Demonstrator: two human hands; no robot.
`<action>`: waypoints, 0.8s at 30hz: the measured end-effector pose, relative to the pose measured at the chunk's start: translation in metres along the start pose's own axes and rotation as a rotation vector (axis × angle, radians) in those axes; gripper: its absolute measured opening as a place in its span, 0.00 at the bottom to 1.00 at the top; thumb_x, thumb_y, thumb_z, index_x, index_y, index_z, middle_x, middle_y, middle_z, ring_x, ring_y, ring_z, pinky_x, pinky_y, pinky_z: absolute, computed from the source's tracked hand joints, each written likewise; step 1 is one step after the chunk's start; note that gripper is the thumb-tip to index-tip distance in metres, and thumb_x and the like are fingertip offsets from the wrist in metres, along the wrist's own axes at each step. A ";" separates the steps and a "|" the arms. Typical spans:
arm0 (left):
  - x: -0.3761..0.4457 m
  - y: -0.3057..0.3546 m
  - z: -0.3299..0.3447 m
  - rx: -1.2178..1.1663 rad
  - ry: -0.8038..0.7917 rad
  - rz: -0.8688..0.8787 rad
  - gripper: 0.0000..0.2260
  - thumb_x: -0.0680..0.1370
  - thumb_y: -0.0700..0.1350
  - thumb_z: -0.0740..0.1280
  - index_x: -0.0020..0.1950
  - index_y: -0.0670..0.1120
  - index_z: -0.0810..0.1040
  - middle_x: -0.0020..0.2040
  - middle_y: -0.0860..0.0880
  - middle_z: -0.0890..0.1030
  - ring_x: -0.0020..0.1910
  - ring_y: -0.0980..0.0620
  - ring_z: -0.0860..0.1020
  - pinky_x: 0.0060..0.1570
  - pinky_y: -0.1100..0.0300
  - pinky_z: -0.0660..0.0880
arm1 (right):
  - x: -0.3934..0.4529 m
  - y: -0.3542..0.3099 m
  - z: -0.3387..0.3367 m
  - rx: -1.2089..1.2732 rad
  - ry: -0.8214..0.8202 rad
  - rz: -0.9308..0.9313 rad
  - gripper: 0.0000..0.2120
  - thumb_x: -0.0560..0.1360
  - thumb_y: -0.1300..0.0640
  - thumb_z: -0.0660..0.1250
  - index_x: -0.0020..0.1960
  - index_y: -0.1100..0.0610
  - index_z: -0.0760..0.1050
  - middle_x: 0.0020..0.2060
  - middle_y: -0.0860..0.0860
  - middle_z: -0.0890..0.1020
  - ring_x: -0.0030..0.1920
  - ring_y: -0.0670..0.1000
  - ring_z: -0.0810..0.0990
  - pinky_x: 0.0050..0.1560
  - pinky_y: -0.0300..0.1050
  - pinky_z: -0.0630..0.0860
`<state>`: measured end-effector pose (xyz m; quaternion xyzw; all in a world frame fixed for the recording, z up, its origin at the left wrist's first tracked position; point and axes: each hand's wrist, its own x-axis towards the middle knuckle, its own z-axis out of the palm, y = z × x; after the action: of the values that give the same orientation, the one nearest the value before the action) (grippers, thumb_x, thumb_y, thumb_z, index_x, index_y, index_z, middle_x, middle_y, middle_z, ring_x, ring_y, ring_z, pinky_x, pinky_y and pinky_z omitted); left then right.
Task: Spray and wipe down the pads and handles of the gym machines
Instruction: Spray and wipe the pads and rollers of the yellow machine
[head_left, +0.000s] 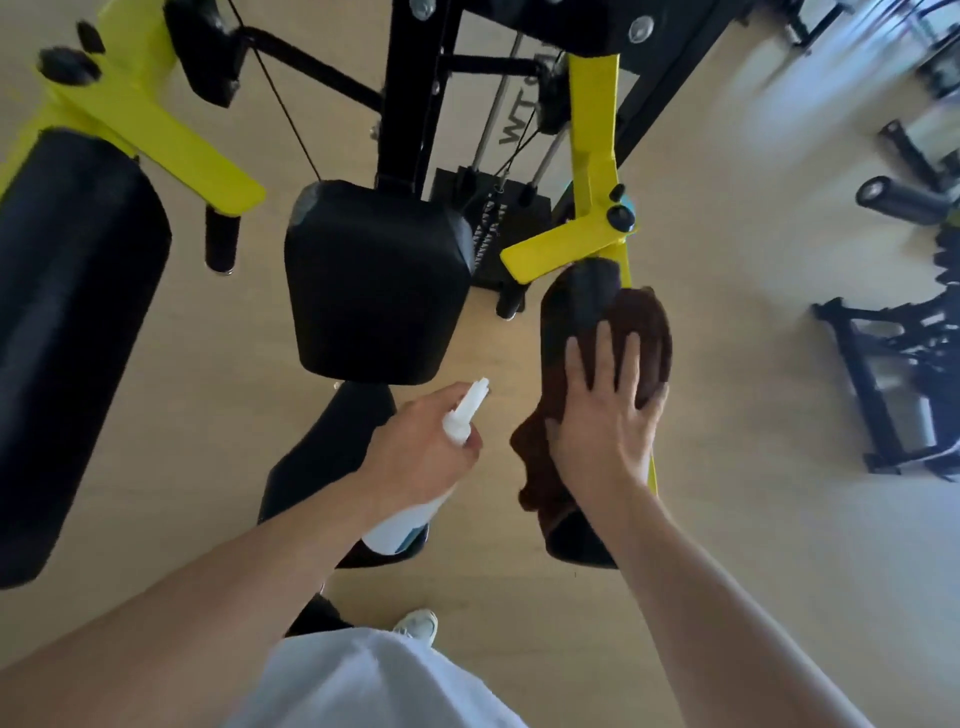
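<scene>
Right hand (605, 415) lies flat, fingers (602, 358) spread wide and straight, pressing a dark brown terry cloth (647, 332) onto the long black padded arm rest (582, 296) of the machine's right side, at about 3 o'clock from frame centre. The cloth covers the middle of this pad; its loose end hangs off the pad's left edge at 6 o'clock of the hand. The pad's far end and near end show bare beyond the cloth. The pad is fixed to a yellow painted steel arm (595, 150) running toward 12 o'clock.

Left hand (421, 441) grips the neck of a white plastic spray bottle with a blue label band (400, 535), fingers curled round it just below the white nozzle head (470, 405). The nozzle points toward 1 o'clock, near the cloth but apart from it. Whether a finger sits on the trigger cannot be told.

Between the 2 hands and beyond, at 12 o'clock, stands the black cushioned back pad (374, 280) on a black upright post (410, 88). Below the left hand sits the black padded seat (322, 452), partly hidden by the forearm. At 9 o'clock is the matching left black arm pad (67, 332) on a second yellow arm (150, 119), with a short black foam handle (222, 236) hanging beside it. A weight stack (488, 223) with steel guide rods lies behind the back pad.

The floor (727, 364) is pale wood-look. Other black gym equipment (893, 384) stands at 3 o'clock, blurred. A white shoe (418, 623) shows at 6 o'clock.
</scene>
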<state>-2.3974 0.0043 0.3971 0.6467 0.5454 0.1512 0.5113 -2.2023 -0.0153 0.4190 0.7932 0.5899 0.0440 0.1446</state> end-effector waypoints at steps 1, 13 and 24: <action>0.005 0.002 0.001 -0.008 -0.014 0.003 0.22 0.77 0.46 0.68 0.69 0.63 0.73 0.55 0.55 0.82 0.50 0.53 0.81 0.52 0.49 0.81 | -0.024 0.003 0.003 0.080 -0.022 0.089 0.48 0.76 0.43 0.71 0.85 0.50 0.44 0.84 0.56 0.46 0.82 0.65 0.47 0.75 0.72 0.61; 0.070 0.038 -0.006 -0.039 -0.104 0.102 0.18 0.76 0.45 0.68 0.64 0.60 0.75 0.52 0.53 0.84 0.48 0.50 0.81 0.53 0.44 0.80 | 0.048 -0.014 0.002 0.188 0.090 0.289 0.45 0.80 0.42 0.66 0.84 0.57 0.44 0.82 0.61 0.57 0.80 0.64 0.60 0.71 0.63 0.71; 0.063 0.006 -0.033 0.006 -0.104 0.039 0.22 0.76 0.43 0.68 0.67 0.61 0.74 0.46 0.53 0.82 0.46 0.50 0.81 0.52 0.46 0.80 | 0.166 -0.027 0.007 -0.010 0.074 0.253 0.42 0.80 0.49 0.70 0.84 0.56 0.48 0.79 0.61 0.62 0.77 0.69 0.62 0.66 0.70 0.72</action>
<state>-2.3961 0.0762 0.3938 0.6657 0.5060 0.1257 0.5339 -2.1755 0.1479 0.3879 0.8584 0.4898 0.0939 0.1202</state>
